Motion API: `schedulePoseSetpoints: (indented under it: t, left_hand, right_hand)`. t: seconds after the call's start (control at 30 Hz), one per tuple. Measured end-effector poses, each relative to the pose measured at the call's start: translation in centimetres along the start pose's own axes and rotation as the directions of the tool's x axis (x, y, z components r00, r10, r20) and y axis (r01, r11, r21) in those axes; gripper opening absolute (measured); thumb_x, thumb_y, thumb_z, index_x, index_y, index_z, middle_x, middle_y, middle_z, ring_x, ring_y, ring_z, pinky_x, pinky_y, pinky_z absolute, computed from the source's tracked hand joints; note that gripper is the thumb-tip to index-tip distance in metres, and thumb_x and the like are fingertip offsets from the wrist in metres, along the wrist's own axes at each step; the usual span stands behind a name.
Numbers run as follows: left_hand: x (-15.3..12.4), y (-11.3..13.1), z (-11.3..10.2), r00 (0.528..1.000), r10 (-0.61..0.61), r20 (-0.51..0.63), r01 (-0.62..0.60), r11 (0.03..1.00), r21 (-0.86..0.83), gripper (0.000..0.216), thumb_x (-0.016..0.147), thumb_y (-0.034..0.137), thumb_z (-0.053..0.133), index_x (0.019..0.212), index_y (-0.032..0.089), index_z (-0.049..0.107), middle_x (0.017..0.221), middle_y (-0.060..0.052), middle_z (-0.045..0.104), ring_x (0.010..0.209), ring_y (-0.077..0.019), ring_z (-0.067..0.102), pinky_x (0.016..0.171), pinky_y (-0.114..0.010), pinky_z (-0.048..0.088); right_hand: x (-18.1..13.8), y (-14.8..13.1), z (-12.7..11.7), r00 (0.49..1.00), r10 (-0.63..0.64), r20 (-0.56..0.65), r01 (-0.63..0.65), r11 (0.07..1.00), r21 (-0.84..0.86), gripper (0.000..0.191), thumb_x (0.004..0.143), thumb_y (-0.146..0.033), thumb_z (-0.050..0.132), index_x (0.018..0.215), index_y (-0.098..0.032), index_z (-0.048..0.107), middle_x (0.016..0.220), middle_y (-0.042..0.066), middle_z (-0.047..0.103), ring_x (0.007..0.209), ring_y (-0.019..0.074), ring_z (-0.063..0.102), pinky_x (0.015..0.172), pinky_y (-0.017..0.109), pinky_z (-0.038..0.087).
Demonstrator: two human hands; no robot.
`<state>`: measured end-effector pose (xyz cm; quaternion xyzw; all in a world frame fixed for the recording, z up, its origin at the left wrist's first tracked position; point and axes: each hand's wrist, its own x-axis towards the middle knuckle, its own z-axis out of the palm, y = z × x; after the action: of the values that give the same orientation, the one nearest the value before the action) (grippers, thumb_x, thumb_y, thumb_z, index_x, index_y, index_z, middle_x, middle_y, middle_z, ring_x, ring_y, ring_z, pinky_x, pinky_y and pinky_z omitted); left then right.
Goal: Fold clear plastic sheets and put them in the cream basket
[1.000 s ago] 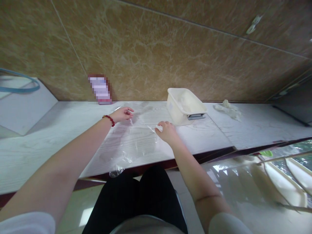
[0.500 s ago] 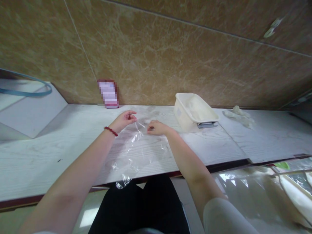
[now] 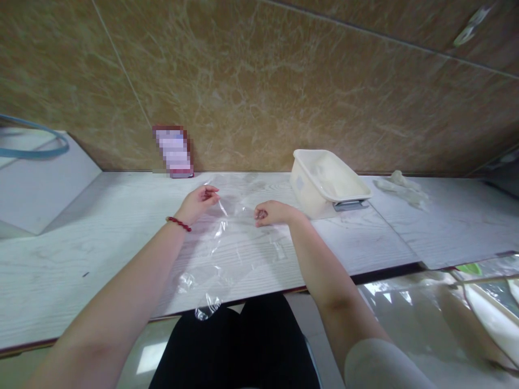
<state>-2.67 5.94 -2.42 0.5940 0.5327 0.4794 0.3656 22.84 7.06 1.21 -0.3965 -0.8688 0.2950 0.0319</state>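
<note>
A clear plastic bag (image 3: 227, 248) lies flat on the white wood-grain table (image 3: 81, 243), its near end hanging over the front edge. My left hand (image 3: 198, 201), with a red bead bracelet on the wrist, pinches the bag's far edge on the left. My right hand (image 3: 271, 213) pinches the same far edge a short way to the right. The two hands are about a hand's width apart, with the film stretched between them.
A white plastic tub (image 3: 324, 181) stands on a small scale to the right of my right hand. Crumpled white material (image 3: 401, 186) lies further right. A pixelated card (image 3: 174, 151) leans on the brown marble wall. My black-clad legs show below the table edge.
My right hand came from the bag's right side up to its far edge, close to my left hand, then drew slightly apart. The bag's far edge lifted and wrinkled.
</note>
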Motion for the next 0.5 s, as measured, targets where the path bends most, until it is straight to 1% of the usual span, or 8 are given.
schedulePoseSetpoints:
  t: [0.1, 0.2, 0.33, 0.43, 0.5]
  left_hand:
    - [0.1, -0.5, 0.0, 1.000, 0.003, 0.015, -0.002, 1.000, -0.014, 0.037, 0.064, 0.041, 0.064, 0.090, 0.017, 0.055, 0.073, 0.000, 0.057, 0.067, -0.0123, 0.057, 0.071, -0.030, 0.046]
    - [0.1, -0.5, 0.0, 0.998, 0.011, 0.056, -0.009, 1.000, -0.026, 0.035, 0.067, 0.042, 0.061, 0.092, 0.018, 0.054, 0.074, 0.000, 0.059, 0.069, -0.0118, 0.057, 0.071, -0.029, 0.047]
    - [-0.1, -0.2, -0.5, 0.992, -0.059, 0.109, 0.062, 0.998, -0.025, 0.036, 0.071, 0.044, 0.055, 0.097, 0.020, 0.053, 0.078, -0.001, 0.063, 0.075, -0.0135, 0.059, 0.071, -0.030, 0.048]
    - [-0.4, 0.3, -1.1, 0.989, -0.081, 0.120, 0.073, 0.995, 0.066, 0.036, 0.072, 0.045, 0.052, 0.098, 0.020, 0.053, 0.081, -0.003, 0.065, 0.075, -0.0151, 0.060, 0.071, -0.031, 0.048]
    - [-0.7, 0.7, -1.6, 0.987, -0.065, 0.147, 0.040, 0.985, 0.165, 0.037, 0.073, 0.045, 0.050, 0.099, 0.019, 0.053, 0.084, -0.005, 0.065, 0.077, -0.0169, 0.060, 0.072, -0.033, 0.047]
  right_hand:
    - [-0.2, 0.3, -0.1, 1.000, 0.004, -0.009, -0.004, 1.000, -0.011, 0.013, 0.063, -0.021, 0.065, 0.076, -0.019, 0.065, 0.072, -0.001, 0.063, 0.067, 0.0110, 0.056, 0.061, 0.019, 0.038]
    - [-0.2, 0.4, -0.2, 0.998, 0.002, -0.061, -0.004, 0.999, -0.038, 0.010, 0.063, -0.024, 0.065, 0.072, -0.019, 0.064, 0.070, -0.001, 0.062, 0.065, 0.0110, 0.055, 0.058, 0.019, 0.037]
    - [-0.3, 0.5, -0.4, 0.996, -0.020, -0.089, 0.016, 0.998, -0.054, 0.011, 0.065, -0.026, 0.062, 0.073, -0.019, 0.062, 0.069, -0.001, 0.061, 0.064, 0.0107, 0.054, 0.057, 0.019, 0.037]
    - [-0.3, 0.8, -0.5, 0.994, -0.029, -0.103, 0.021, 0.997, -0.074, 0.012, 0.066, -0.027, 0.061, 0.074, -0.018, 0.062, 0.070, -0.001, 0.061, 0.065, 0.0107, 0.054, 0.057, 0.019, 0.037]
    - [-0.2, 0.9, -0.5, 0.993, -0.030, -0.110, 0.021, 0.996, -0.082, 0.011, 0.066, -0.025, 0.061, 0.074, -0.018, 0.062, 0.070, -0.001, 0.061, 0.064, 0.0104, 0.054, 0.057, 0.019, 0.037]
